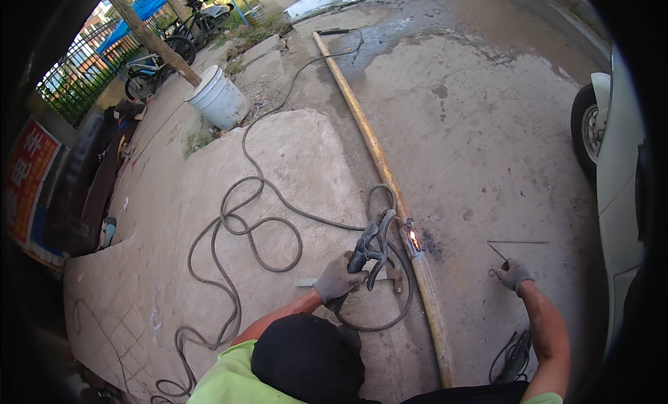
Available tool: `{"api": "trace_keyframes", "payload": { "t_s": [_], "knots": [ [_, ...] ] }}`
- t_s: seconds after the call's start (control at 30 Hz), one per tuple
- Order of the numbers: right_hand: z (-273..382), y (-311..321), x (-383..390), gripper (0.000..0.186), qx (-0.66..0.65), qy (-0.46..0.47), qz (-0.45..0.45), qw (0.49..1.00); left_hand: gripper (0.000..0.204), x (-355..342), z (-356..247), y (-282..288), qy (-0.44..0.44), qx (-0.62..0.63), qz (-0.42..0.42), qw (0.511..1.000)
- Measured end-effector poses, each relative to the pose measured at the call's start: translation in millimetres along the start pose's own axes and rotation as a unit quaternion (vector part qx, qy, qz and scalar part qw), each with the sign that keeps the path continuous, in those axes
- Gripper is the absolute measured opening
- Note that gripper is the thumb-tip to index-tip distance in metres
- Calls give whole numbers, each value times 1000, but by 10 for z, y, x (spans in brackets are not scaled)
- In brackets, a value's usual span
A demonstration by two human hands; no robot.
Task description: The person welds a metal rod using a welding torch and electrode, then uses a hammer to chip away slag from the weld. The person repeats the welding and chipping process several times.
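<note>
My left hand (337, 279), in a grey glove, grips a dark welding electrode holder (372, 243) whose jaws point at a long rusty yellow pipe (369, 140) lying on the concrete. A small spot on the pipe glows orange (413, 235) just past the holder's tip. My right hand (513, 273), also gloved, rests fingers down on the ground to the right of the pipe, touching thin welding rods (511, 244) that lie there. A hammer (390, 279) lies between my left hand and the pipe.
Dark cables (243, 230) loop over the concrete slab on the left. A white bucket (217, 98) stands at the back by a tree trunk, with bicycles (167, 49) behind. A white car and its wheel (588, 129) are at the right. A corded tool (511, 361) lies near my right forearm.
</note>
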State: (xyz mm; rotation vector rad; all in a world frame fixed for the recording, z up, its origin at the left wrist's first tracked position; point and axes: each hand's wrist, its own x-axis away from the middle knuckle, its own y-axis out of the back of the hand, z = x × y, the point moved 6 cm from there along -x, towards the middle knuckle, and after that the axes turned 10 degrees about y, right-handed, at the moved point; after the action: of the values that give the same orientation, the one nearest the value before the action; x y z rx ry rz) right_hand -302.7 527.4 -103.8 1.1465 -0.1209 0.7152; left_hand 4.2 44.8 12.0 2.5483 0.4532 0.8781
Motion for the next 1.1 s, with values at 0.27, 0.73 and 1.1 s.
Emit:
{"api": "trace_keyframes", "payload": {
  "t_s": [0.27,0.73,1.1],
  "knots": [
    [66,-28,11,45,7,-1,14,1000,32,-267,514,336,8,232,6,973],
    [-16,-202,10,47,-3,-23,28,999,20,-1619,1025,1139,119,521,27,845],
    [-569,-559,1062,37,-168,-140,19,976,22,-1969,1192,1312,188,334,21,923]
  ]
}}
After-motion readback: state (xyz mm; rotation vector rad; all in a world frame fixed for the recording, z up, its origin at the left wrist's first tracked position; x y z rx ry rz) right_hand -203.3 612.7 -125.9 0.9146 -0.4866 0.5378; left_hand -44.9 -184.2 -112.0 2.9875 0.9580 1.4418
